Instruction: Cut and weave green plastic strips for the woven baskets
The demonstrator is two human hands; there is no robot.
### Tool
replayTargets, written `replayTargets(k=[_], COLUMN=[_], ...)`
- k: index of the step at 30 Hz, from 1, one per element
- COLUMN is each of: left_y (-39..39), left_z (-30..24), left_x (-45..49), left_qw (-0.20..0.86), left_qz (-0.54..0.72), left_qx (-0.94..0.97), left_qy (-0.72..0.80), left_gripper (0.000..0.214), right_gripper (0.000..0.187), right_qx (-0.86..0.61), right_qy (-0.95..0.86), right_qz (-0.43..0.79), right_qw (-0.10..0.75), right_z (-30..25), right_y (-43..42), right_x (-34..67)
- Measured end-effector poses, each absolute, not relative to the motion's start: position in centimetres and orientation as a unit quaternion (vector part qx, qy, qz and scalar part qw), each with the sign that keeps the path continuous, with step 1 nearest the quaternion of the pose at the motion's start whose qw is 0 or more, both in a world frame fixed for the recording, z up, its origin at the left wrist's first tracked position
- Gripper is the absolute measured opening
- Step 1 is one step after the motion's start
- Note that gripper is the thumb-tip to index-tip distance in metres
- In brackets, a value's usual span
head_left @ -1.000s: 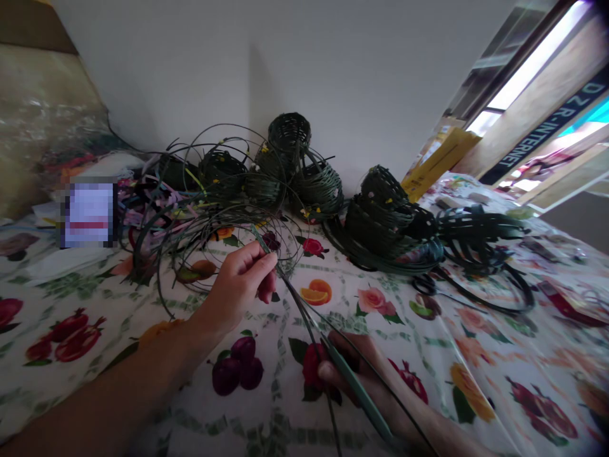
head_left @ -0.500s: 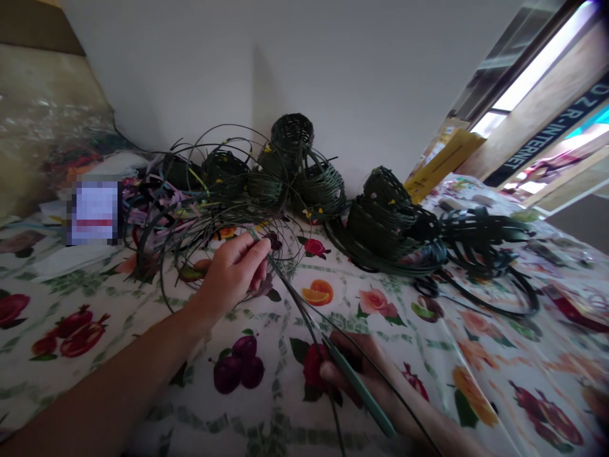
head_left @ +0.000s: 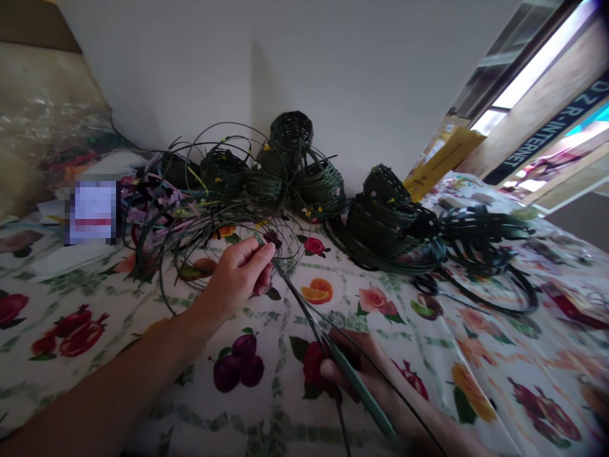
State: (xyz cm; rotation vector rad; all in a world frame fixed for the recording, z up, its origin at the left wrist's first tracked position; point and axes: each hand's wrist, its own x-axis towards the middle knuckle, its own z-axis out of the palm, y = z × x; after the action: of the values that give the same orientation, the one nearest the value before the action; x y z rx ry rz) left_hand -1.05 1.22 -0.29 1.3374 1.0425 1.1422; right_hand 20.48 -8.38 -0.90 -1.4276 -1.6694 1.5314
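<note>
My left hand (head_left: 242,270) is closed in a pinch on the end of a dark green strip (head_left: 292,289), over the tablecloth. From there the strip runs down to the right and parts into thin strands near my right hand (head_left: 354,358). That hand is wrapped round the green handle of a knife (head_left: 364,393), whose thin pale blade points up along the strip toward the left hand. One strand passes over the right wrist, another hangs below the fingers. Exactly where the blade meets the strip is hard to make out.
Dark green woven baskets (head_left: 321,181) stand along the wall, with loose coils of strands (head_left: 223,222) before them. More baskets (head_left: 380,219), bundled strips (head_left: 480,235) and scissors (head_left: 428,287) lie to the right. A yellow envelope (head_left: 445,162) leans behind; a blurred-out box (head_left: 92,212) stands left.
My left hand has shifted slightly right and down with the strip in its pinch. My right hand and the knife stay in nearly the same place.
</note>
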Motion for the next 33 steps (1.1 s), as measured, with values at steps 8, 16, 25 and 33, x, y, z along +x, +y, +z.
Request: replayTargets(k=[8,16,25,33], left_y=[1.1,1.2,1.8,1.3], left_z=[-0.2,-0.1,-0.1,-0.5], left_x=[-1.0,-1.1,-1.6,-1.1], left_qw=[0.531,0.548,0.510,0.544], left_qz=[0.476,0.479,0.499,0.493], left_qx=[0.549,0.533,0.568,0.544], left_qy=[0.435,0.433,0.410,0.408], left_gripper=[0.038,0.036,0.032,0.031], right_gripper=[0.039,0.044,0.040,0.037], right_qx=[-0.496,-0.514,-0.499,-0.485], right_qy=[-0.635,-0.614,-0.611,-0.612], right_qz=[0.551,0.558,0.567,0.579], right_qw=[0.217,0.217,0.240,0.237], right_z=[-2.3,-1.8,-2.6,-2.3], right_y=[-8.3,-8.3,-8.2,-8.0], right_x=[21.1,20.8,20.9,21.0])
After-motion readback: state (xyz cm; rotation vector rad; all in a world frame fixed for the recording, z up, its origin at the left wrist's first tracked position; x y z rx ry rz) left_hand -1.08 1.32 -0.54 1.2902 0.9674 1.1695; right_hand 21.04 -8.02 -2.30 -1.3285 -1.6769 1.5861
